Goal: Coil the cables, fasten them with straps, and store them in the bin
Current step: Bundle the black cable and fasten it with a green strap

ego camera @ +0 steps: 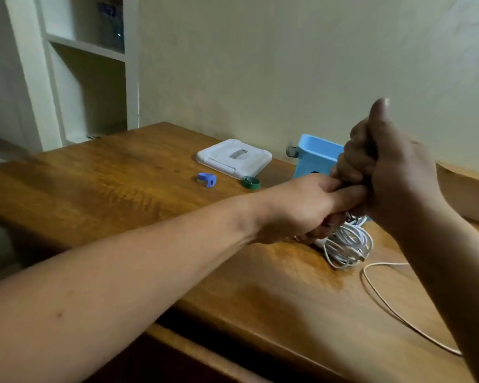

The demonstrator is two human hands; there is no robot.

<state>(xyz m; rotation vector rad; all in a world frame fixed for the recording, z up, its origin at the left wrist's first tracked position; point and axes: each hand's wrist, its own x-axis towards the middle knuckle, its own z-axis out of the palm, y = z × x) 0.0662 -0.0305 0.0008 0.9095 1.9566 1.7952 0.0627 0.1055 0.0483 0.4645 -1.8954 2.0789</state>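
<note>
Logging items on the wooden table (pixel 122 189), as I am seeing them through the head camera.

- White cable coil (pixel 346 244): resting on the table just in front of the blue bin (pixel 318 156), its top gathered up.
- Left hand (pixel 310 205): gripping the top of the coil, fingers curled.
- Right hand (pixel 385 172): pressing against the left in a fist, thumb pointing up; I cannot tell whether it is holding anything.
- Loose pale cable (pixel 385 299): trailing across the table towards the near edge.
- Blue strap (pixel 207 179) and green strap (pixel 251 183): lying rolled beside a flat white lid (pixel 234 158), well apart from the coil.
</note>
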